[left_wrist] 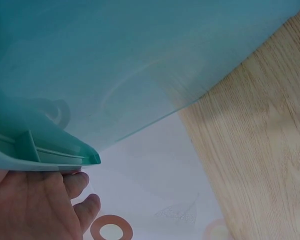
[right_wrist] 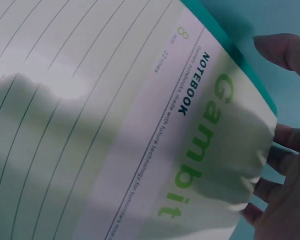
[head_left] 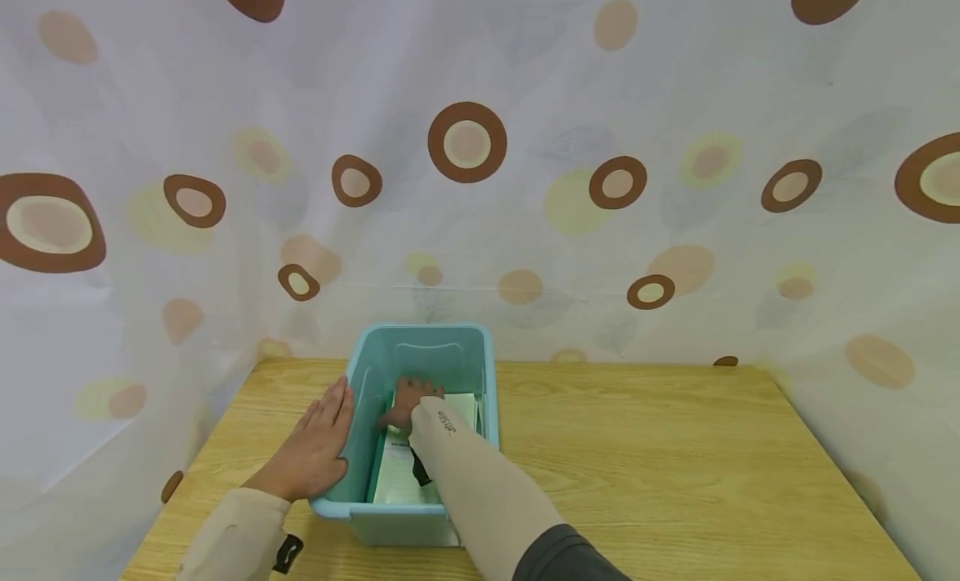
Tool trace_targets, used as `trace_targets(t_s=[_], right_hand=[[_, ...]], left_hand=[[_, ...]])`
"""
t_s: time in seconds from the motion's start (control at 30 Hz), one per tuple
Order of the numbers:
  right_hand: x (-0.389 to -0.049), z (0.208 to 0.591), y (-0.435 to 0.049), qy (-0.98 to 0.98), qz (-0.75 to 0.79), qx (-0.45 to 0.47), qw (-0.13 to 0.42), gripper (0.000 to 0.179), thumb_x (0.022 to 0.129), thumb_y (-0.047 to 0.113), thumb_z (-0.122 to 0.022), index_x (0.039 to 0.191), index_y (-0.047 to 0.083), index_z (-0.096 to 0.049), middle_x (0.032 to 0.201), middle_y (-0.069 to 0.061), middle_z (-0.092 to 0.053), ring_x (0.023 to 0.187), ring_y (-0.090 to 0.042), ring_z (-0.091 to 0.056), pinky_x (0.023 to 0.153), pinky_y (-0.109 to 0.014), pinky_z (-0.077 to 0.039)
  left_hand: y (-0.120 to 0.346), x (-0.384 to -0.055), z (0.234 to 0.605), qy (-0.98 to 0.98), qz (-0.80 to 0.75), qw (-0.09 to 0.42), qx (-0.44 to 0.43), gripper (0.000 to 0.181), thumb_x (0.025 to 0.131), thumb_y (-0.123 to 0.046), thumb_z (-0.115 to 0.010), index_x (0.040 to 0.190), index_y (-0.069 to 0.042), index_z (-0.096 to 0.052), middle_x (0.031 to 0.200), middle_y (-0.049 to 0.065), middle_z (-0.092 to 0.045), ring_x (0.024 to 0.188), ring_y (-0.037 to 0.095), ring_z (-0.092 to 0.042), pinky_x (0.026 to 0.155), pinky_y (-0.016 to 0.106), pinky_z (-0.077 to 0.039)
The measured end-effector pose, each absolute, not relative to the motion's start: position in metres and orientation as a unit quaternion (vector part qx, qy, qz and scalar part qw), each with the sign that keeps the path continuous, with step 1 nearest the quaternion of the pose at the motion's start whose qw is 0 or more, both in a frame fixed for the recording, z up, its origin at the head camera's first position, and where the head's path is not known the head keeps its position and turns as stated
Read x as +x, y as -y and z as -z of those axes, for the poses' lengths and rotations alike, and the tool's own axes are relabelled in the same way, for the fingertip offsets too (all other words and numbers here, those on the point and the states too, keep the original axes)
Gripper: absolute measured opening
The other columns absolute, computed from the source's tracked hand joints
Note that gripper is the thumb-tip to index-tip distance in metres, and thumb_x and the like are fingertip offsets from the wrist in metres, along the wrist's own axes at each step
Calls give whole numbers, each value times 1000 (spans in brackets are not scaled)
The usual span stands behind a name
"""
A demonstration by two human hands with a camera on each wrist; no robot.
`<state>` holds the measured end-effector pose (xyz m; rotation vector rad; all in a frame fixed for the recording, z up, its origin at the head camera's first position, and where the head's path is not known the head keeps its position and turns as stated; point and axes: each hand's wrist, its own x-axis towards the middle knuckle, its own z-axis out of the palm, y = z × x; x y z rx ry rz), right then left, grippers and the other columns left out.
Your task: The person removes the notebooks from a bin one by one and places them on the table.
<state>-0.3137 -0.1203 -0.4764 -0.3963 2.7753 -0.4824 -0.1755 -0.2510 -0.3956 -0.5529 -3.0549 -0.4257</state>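
Note:
A light blue plastic bin [head_left: 401, 527] stands on the table, and a notebook [head_left: 397, 473] with a pale green and white cover lies inside it. My left hand [head_left: 318, 443] rests with straight fingers along the bin's left rim; in the left wrist view its fingers [left_wrist: 76, 184] lie beneath the rim's lip. My right hand [head_left: 408, 404] reaches into the bin over the notebook. In the right wrist view, the cover reads "Gambit NOTEBOOK". There the fingers [right_wrist: 270, 190] touch the notebook's edge, while the thumb [right_wrist: 282, 50] stands apart from it.
The wood-grain table [head_left: 660, 464] extends to the right of the bin. Behind it hangs a pale sheet [head_left: 525, 231] with brown and yellow round patterns, close to the bin's far end. A green edge [right_wrist: 230, 45] shows along the notebook.

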Motion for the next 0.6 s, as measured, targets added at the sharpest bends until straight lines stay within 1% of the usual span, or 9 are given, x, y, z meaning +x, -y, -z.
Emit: trace_targets(t_s=[0.1,0.23,0.4,0.6], right_hand=[[-316,480,121,-961,185,-147,142,73,80,50,-70,137,10,-46,130,-7,-55,120,-28,-50,104,-48,-34],[-318,482,123,-960,179,-165,136,73,82,51,-68,138,9,-46,133,-11,-52,121,-28,-47,104,-47,-35],[-320,481,124,-960,180,-175,121,74,80,52,-69,138,10,-45,132,-15,-49,120,-29,-44,102,-45,-36],[-319,477,126,-966,168,-174,95,79,78,54,-71,138,12,-42,128,-14,-51,117,-28,-46,100,-46,-36]], left_hand=[[251,-175,396,975,135,5,-176,75,75,1,-48,142,21,-20,153,35,-12,141,49,-14,111,62,-17],[251,-175,396,975,134,4,-177,75,76,1,-48,142,21,-20,153,35,-12,141,49,-14,111,62,-17],[251,-176,395,974,136,0,-179,76,75,0,-48,142,22,-20,153,36,-11,141,49,-13,111,62,-16],[252,-177,395,976,128,0,-178,76,75,0,-48,143,21,-19,153,36,-11,141,49,-13,111,61,-16]])
